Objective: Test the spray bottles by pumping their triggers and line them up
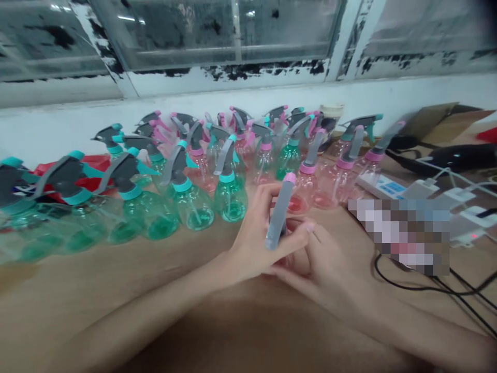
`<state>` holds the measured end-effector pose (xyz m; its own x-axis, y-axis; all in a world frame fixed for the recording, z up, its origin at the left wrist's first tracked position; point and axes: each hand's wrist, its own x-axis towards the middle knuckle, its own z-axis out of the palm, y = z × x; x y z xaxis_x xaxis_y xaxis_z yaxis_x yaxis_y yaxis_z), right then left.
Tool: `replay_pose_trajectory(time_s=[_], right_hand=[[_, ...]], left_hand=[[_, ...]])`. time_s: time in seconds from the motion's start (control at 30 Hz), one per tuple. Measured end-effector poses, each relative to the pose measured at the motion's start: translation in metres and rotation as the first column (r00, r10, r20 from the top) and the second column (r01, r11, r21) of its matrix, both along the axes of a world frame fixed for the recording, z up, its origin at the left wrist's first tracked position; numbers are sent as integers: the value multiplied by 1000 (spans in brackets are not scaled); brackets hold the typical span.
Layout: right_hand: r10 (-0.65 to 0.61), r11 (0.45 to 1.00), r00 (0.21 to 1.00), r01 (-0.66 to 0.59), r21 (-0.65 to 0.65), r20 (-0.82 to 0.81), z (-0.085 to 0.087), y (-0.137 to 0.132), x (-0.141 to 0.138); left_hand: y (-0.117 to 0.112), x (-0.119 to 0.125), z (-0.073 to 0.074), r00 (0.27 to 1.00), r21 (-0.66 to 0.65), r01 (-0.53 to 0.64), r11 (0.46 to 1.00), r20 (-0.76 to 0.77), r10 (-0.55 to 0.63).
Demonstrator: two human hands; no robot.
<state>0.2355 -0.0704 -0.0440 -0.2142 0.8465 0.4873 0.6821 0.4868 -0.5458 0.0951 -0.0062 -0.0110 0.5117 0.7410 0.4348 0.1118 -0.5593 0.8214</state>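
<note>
A spray bottle (280, 211) with a grey trigger head and pink nozzle tip is between my hands, in the middle of the head view. My left hand (252, 235) is closed around its neck and head. Lower down, the fingers of my right hand (324, 259) wrap the bottle's body, most of which they hide. Just beyond stand a green spray bottle (230, 199) with a turquoise collar and a pink spray bottle (298, 202).
Several more green and pink spray bottles line the wooden table (128, 290) along the wall. At the right lie a pixelated object (399, 235), white chargers (452, 199), black cables (404, 287) and a cardboard box (438, 122). Red plastic (93, 166) shows at the left.
</note>
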Motion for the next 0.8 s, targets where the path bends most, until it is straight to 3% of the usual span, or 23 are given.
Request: replay_pose_trajectory(time_s=[0.1, 0.2, 0.5, 0.8], right_hand=[[-4, 999, 999, 1, 43, 53, 2, 4, 5], [-43, 997, 993, 37, 61, 107, 3, 12, 10], [-249, 962, 940, 212, 174, 233, 8, 64, 14], [-318, 948, 909, 295, 123, 269, 11, 94, 4]], left_hand=[[2, 1, -2, 999, 9, 29, 1000, -12, -29], [1, -13, -11, 998, 47, -38, 998, -45, 41], [-11, -89, -63, 932, -35, -315, 949, -200, 302], [-16, -93, -60, 930, -84, -304, 949, -243, 276]])
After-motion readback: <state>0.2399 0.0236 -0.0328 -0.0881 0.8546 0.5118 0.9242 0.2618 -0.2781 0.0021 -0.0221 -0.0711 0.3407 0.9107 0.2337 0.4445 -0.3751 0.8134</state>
